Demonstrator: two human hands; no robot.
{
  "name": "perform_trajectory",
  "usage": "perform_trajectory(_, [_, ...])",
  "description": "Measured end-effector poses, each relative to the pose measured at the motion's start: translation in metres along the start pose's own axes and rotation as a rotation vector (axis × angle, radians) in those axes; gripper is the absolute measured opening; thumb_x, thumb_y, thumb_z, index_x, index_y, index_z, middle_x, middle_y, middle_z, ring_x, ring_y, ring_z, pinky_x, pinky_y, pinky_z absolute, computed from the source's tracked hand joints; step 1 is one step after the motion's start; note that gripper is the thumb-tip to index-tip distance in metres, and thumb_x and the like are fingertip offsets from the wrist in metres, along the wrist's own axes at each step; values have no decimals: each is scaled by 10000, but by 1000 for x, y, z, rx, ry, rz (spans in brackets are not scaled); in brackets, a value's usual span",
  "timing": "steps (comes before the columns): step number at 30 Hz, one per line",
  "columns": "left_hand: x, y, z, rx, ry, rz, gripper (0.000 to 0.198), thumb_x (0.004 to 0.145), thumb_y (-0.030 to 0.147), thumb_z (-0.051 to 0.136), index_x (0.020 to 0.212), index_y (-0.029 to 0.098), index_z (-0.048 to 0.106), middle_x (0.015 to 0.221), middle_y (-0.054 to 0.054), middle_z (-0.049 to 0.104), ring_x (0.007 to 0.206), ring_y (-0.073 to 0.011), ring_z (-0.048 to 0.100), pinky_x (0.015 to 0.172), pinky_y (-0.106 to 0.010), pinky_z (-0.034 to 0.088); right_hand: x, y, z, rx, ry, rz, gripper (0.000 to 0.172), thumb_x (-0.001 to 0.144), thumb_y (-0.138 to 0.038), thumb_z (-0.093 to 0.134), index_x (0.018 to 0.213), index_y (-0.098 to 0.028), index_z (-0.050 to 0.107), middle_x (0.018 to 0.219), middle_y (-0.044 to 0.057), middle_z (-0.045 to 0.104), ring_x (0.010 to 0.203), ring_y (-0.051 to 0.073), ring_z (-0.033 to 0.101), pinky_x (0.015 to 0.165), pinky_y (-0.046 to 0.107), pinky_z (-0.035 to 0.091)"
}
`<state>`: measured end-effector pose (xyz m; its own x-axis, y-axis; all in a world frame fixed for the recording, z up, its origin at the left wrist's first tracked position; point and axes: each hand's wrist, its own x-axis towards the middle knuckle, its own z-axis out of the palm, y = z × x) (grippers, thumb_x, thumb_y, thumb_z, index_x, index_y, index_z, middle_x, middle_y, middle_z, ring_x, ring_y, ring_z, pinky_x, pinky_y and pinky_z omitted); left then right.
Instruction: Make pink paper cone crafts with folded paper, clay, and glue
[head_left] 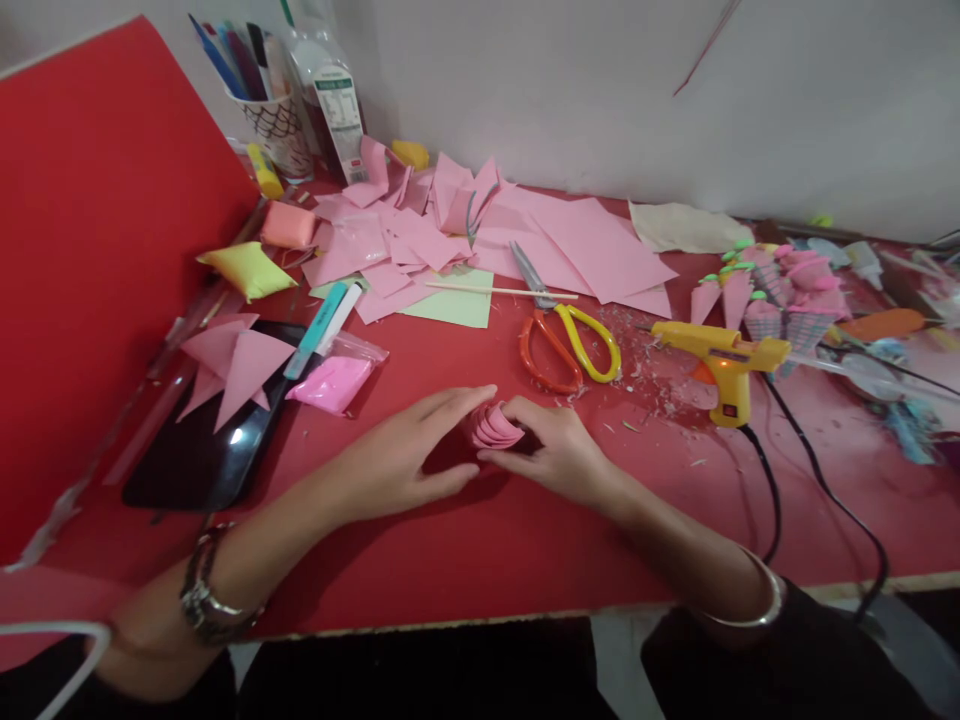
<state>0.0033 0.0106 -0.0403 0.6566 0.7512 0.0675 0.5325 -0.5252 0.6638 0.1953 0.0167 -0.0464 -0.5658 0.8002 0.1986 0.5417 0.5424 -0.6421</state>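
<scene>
A small stack of folded pink paper pieces (495, 426) rests on the red table (525, 540) between my hands. My left hand (409, 445) lies low over the table with fingers stretched toward the pink pieces, its fingertips touching them. My right hand (551, 450) pinches the pieces from the right, fingers curled around them. A wristwatch sits on my left wrist and a bangle on my right.
Orange and yellow scissors (566, 345) and a yellow glue gun (724, 365) with black cord lie behind my hands. Pink paper sheets (480, 240) pile at the back. A black tablet (202, 440), pink bag (334, 380), pen cup (277, 125) and red board (97, 250) stand left. Finished paper cones (772, 290) lie right.
</scene>
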Motion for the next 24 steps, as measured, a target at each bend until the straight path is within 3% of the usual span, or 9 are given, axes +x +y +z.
perform_trajectory(3, [1,-2,3,-5,-65,23,631,766,359,511,1300,175,229,1314,-119,382,1167,-222,396,943,-371,371,-1,0,1,-62,-31,-13,177,744,-335,550,735,-173,479,597,-29,545,485,67,461,477,171,347])
perform_trajectory(10, [5,-6,9,-7,47,60,429,849,370,388,1223,164,354,1200,-109,505,1060,-175,499,879,-308,426,1,0,3,-155,-69,-158,128,776,-284,509,726,-169,482,587,-11,552,494,87,476,472,187,338])
perform_trajectory(18, [5,-10,9,33,95,111,361,859,270,389,1207,177,365,1145,-91,539,1008,-151,525,831,-273,447,1,-4,0,-11,-53,-124,126,759,-259,540,834,-161,516,705,2,596,586,80,524,551,175,407])
perform_trajectory(24, [6,-13,7,127,122,112,335,833,260,438,1156,174,424,1039,-76,595,925,-165,555,779,-293,459,3,-6,-3,83,-104,-85,189,741,-221,558,921,-173,523,720,-15,579,552,57,497,535,163,418])
